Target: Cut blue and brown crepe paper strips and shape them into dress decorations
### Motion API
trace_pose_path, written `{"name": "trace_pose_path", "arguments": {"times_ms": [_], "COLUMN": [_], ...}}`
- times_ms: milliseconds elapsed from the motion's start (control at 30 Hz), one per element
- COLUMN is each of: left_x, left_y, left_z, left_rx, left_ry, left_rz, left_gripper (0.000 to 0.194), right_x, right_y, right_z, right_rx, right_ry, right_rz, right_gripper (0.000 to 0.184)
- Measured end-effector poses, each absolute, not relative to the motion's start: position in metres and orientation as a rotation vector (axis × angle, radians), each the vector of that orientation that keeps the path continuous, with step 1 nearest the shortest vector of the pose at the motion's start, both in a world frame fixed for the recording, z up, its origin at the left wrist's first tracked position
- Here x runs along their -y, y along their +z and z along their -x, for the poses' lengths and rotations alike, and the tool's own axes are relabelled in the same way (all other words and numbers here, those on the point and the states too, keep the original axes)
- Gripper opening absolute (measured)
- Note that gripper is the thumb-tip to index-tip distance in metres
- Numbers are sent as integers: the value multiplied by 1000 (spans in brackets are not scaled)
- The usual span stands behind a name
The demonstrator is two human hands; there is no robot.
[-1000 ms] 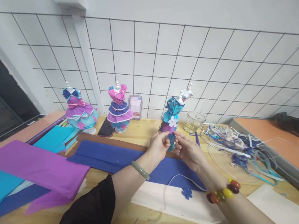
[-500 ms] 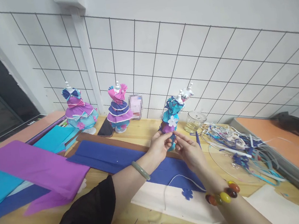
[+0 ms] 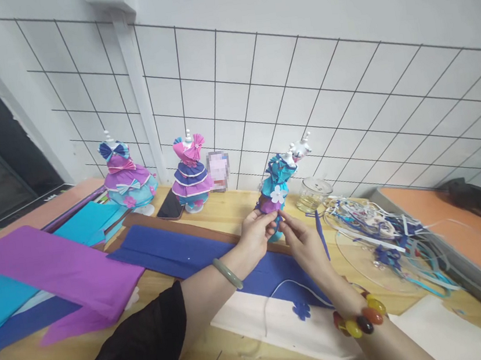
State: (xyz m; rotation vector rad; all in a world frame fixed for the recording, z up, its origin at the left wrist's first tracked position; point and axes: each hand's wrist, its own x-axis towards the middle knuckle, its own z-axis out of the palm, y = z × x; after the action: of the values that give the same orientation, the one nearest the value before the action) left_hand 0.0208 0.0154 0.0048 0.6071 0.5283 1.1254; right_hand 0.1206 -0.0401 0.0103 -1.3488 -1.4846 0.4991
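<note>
A small dress form in a teal and purple dress with a white flower stands tilted at the centre right. At its lower skirt, my left hand has thumb and fingers closed on the skirt material. My right hand pinches at the same spot from the right, its fingertips close to the left thumb. The exact bit between the right fingertips is too small to make out. Behind this form shows the white top of another one. Beneath my wrists lies dark blue sheet material, with a blue flower cutout nearby.
Two dressed forms, one with a bow and one tiered, stand left by a black phone. A glass cup and a heap of ribbons sit right. Purple sheets cover the left. A wire grid backs the table.
My right hand has shifted slightly and its wrist has turned, moving the bead bracelet. My left hand keeps its place on the dress skirt.
</note>
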Motion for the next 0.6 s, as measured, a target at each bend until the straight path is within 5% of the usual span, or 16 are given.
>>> {"name": "trace_pose_path", "arguments": {"times_ms": [267, 600], "left_x": [-13, -14], "left_y": [9, 8], "left_z": [-19, -20], "left_rx": [-539, -542], "left_ry": [1103, 1106], "left_rz": [-581, -581], "left_gripper": [24, 26], "right_x": [37, 11], "right_y": [21, 20], "right_z": [-123, -121], "right_rx": [1167, 967], "right_ry": [604, 933], "right_rz": [1268, 1189], "right_gripper": [22, 34]}}
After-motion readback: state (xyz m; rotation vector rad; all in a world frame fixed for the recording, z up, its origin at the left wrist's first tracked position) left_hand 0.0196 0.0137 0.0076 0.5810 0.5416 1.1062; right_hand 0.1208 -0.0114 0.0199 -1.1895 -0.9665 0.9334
